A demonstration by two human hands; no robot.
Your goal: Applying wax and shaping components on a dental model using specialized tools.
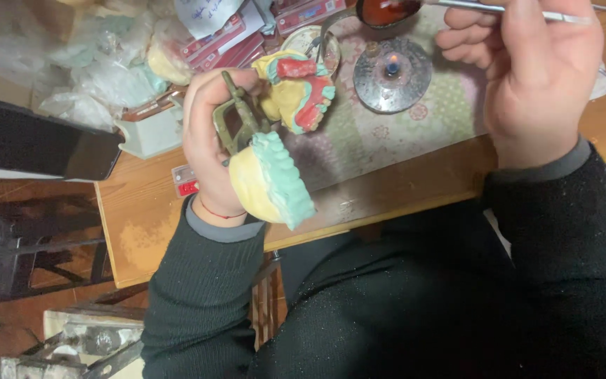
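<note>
Left hand clasped around a hinged dental articulator with open casts, right hand pinching a thin metal instrument lying crosswise, its spoon end above the small burner flame, up and right of the casts.

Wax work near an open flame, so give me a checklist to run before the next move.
1. Left hand grips the hinged metal articulator holding yellow plaster dental casts: ok.
2. Casts swung open, red wax rim exposed: ok.
3. Right hand holds the thin metal wax instrument: ok.
4. Small round metal burner lit, flame clear of both hands: ok.
5. Spoon bowl of dark red wax melted: cannot tell.
6. Sleeves away from flame: ok.
</note>
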